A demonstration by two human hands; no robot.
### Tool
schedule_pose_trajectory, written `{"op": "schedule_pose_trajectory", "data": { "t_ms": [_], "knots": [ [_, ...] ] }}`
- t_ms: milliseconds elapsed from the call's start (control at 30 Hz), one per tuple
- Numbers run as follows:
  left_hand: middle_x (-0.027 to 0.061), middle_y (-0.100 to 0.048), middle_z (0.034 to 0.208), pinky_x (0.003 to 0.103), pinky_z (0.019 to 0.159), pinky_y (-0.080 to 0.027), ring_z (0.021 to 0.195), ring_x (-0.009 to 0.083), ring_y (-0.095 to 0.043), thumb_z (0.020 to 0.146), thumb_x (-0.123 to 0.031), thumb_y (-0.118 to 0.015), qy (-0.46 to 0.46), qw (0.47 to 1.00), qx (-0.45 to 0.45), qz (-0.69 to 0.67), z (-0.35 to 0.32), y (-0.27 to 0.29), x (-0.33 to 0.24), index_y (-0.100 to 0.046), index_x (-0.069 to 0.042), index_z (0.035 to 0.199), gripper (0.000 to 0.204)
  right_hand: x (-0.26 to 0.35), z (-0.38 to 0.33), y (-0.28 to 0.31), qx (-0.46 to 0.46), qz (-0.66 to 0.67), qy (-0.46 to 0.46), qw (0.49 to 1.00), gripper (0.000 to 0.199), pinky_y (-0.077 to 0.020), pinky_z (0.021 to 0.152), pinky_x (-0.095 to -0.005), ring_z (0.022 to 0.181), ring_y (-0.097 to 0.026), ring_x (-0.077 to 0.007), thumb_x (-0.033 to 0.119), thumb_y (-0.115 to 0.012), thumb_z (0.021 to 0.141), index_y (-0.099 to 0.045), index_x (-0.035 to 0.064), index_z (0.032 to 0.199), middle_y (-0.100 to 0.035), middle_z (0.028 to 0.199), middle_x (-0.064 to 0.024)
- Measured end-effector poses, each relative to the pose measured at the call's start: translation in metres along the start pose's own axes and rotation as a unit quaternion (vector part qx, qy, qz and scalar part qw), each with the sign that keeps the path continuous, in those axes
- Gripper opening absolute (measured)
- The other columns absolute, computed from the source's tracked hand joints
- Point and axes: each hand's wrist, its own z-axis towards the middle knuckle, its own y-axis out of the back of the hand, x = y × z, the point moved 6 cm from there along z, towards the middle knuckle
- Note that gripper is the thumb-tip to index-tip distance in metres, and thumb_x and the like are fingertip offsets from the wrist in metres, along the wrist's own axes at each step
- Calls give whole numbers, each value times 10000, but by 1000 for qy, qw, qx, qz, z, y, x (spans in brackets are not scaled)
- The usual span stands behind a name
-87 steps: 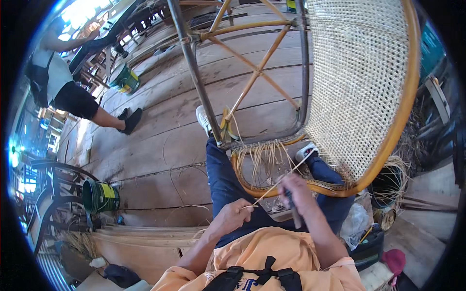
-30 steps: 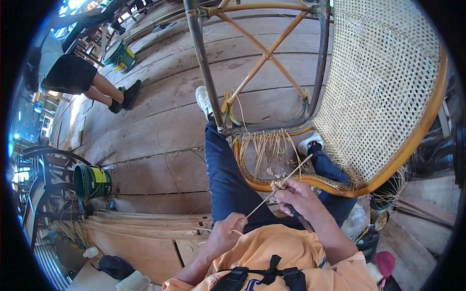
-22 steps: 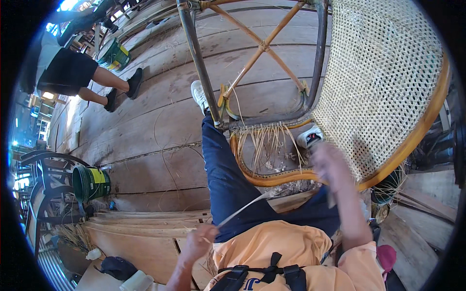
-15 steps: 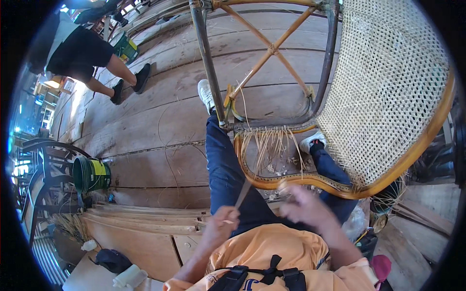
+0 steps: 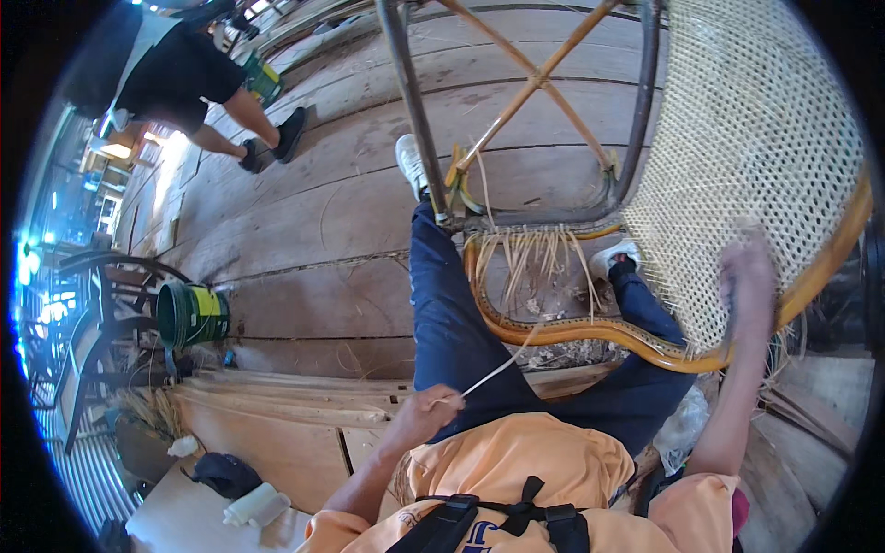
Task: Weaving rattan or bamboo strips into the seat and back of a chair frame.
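Observation:
A rattan chair frame (image 5: 590, 331) rests across my legs, with loose cane ends (image 5: 530, 253) hanging inside its curved opening. At the right, a woven cane panel (image 5: 737, 111) fills a large part of the frame. Low in front of my body, my left hand (image 5: 424, 412) is closed on a thin cane strip (image 5: 501, 370), whose other end reaches up to the near rim. My right hand (image 5: 749, 263) is over the lower right part of the woven panel. Motion smears its fingers, so whether it holds anything cannot be made out.
On the left stand a green bucket (image 5: 193, 314) and a dark chair (image 5: 97, 313). Long wood strips (image 5: 286, 403), a black cap (image 5: 229, 474) and a white bottle (image 5: 256, 505) lie near my left side. Another person (image 5: 180, 78) stands at the far left beside a second bucket (image 5: 264, 78).
My right hand has moved from in front of my body to the right, over the woven panel. My left hand still grips the cane strip, which now tilts to the right. The view has shifted slightly.

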Motion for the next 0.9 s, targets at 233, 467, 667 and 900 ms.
{"op": "schedule_pose_trajectory", "data": {
  "t_ms": [233,467,667,900],
  "knots": [
    [-11,-457,625,211,534,-363,585,58,-423,908,-217,-471,-20,981,-10,-191,21,-25,-16,-560,-3,845,240,-90,-164,-179,466,103,-289,830,221,-363,419,-203,480,-475,-80,80,-563,816,-537,43,1032,-557,657,-54],
    [37,-538,650,253,562,-427,600,101,-506,872,-162,-512,-36,997,-67,28,-9,2,-1,-576,-12,911,168,-111,-81,-167,281,156,-197,926,124,-339,367,-189,443,-447,-67,150,-543,859,-548,53,936,-508,609,-20],
    [-20,-498,654,213,555,-382,610,61,-432,884,-150,-504,-43,990,-97,-93,-3,-9,-1,-584,-11,876,160,-101,-177,-207,523,74,-273,804,210,-341,408,-178,478,-449,-55,153,-554,859,-506,51,1036,-547,705,-34],
    [28,-533,687,219,596,-412,654,70,-480,886,-161,-508,-59,989,-88,-100,-10,-7,-4,-579,8,887,184,-103,-202,-218,528,183,-294,775,205,-356,470,-166,543,-450,-48,156,-591,851,-509,24,985,-511,707,-13]
  ]
}}
